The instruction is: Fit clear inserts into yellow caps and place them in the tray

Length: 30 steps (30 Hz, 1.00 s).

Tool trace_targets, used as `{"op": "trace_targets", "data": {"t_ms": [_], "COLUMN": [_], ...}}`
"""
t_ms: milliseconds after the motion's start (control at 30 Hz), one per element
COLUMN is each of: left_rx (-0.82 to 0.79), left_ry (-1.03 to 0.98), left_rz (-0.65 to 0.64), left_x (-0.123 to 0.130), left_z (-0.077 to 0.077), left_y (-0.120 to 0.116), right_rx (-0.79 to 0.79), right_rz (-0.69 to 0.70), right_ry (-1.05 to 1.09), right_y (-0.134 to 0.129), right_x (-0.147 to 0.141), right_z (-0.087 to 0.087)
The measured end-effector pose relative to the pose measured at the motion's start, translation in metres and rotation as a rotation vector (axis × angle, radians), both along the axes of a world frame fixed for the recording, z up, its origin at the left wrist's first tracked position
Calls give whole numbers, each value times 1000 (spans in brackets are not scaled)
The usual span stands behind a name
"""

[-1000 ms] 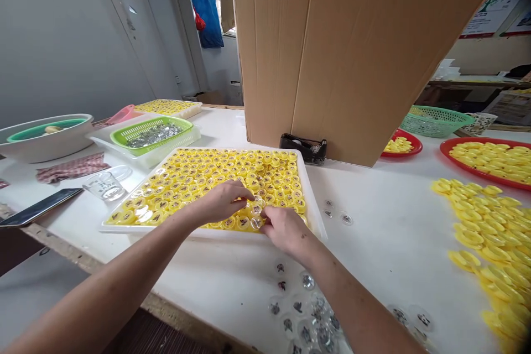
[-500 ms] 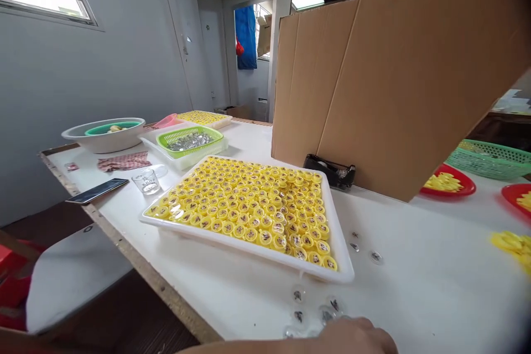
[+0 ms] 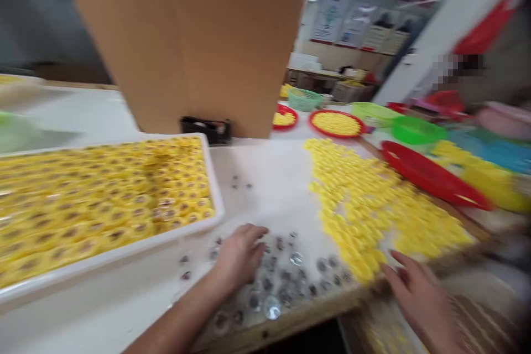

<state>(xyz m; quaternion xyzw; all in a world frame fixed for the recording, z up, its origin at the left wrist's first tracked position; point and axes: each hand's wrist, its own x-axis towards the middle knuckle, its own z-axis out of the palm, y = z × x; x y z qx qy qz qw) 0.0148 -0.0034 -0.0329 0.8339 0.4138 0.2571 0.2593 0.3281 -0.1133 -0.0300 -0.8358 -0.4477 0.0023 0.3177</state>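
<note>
My left hand is low over the white table, above small clear discs with dark prints; its fingers are bent, and what lies between them is too blurred to make out. At the table's front edge, my right hand has thumb and fingers apart, holding nothing, beside a spread of yellow pieces. To the left, a white tray holds rows of yellow round pieces with printed centres.
A cardboard sheet stands behind a black tape dispenser. Red plates of yellow pieces, a green basket, a green dish and a long red tray are at the back right.
The view has swung right, away from the phone and glass. My right hand and the spread of clear discs and yellow pieces now show more fully.
</note>
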Motion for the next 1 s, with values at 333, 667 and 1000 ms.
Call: {"op": "trace_targets", "data": {"t_ms": [333, 667, 1000], "left_rx": [-147, -174, -210], "left_ry": [32, 66, 84], "left_rz": [-43, -47, -65], "left_x": [-2, -1, 0], "left_z": [11, 12, 14], "left_y": [-5, -3, -5], "right_rx": [-323, -463, -480], "right_rz": [20, 84, 241], "right_ry": [-246, -285, -281], "right_y": [-17, -10, -19], "right_x": [11, 2, -2], "right_z": [4, 6, 9]}}
